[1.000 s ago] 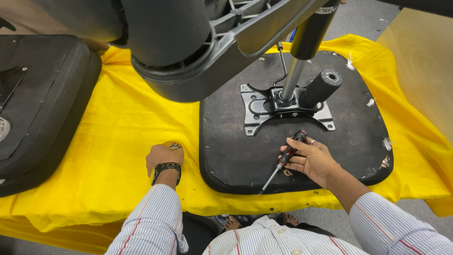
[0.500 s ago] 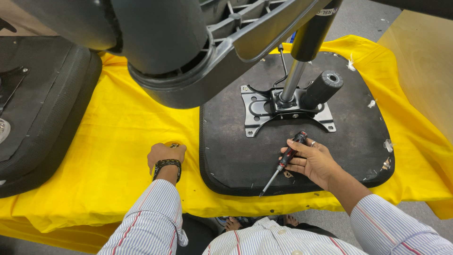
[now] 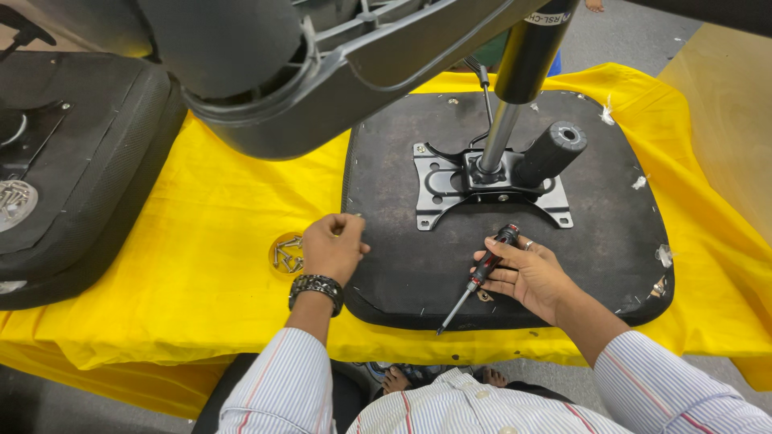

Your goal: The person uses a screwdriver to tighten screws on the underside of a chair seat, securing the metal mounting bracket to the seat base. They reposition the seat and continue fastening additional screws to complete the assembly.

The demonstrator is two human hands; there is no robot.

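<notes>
Nearest the camera, two striped shirt sleeves [image 3: 281,386] run up from the bottom edge, cut off below the elbows. The right hand [image 3: 527,273] grasps a screwdriver [image 3: 481,273] with a red and black handle, fingers wrapped loosely round it, the shaft slanting down and left so that its tip lies near the front edge of the upturned black seat base [image 3: 402,265]; compared with a second ago it lies much as it did. The left hand [image 3: 334,247], with a dark watch [image 3: 317,286] at the wrist, has moved right: earlier it rested on the yellow cloth [image 3: 209,241] over the small dish of screws [image 3: 287,253], and now it is curled at the seat base's left edge, uncovering the dish just beside it. Its fingers are clenched, but whether they pinch a screw cannot be told. Farther off, a metal mounting plate [image 3: 438,185] sits bolted at the middle of the base, with a black cylinder [image 3: 551,153] and a gas-lift column [image 3: 515,88] rising from it. A big grey chair part [image 3: 265,72] hangs across the top, blurred and hiding what lies behind. At far left another black seat [image 3: 80,161] is cut off by the frame.
</notes>
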